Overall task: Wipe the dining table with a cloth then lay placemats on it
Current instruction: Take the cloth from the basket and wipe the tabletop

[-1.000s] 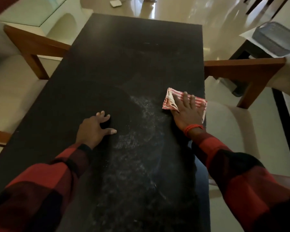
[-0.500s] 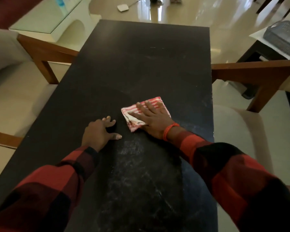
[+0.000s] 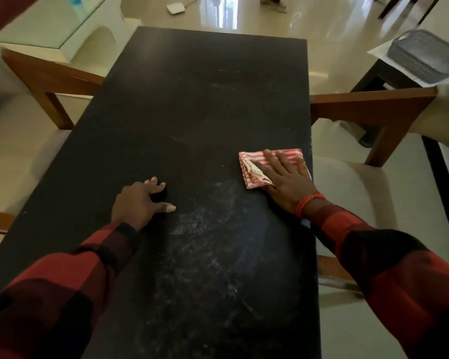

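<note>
A long black dining table (image 3: 192, 104) fills the middle of the head view, with pale wipe streaks on its near half. A folded red-and-white striped cloth (image 3: 252, 168) lies near the table's right edge. My right hand (image 3: 287, 181) presses flat on the cloth with straight, spread fingers. My left hand (image 3: 138, 202) rests on the bare tabletop left of centre, fingertips down and thumb out, holding nothing. No placemats are in view.
Wooden-armed cream chairs stand on the left (image 3: 44, 81) and right (image 3: 368, 107) of the table. A dark side table at far right carries a grey basket (image 3: 425, 55). A glass-topped white table (image 3: 49, 24) sits at back left on the shiny floor.
My right hand swept the cloth from the right edge to the table's middle, then back to the right edge. My left hand stayed planted.
</note>
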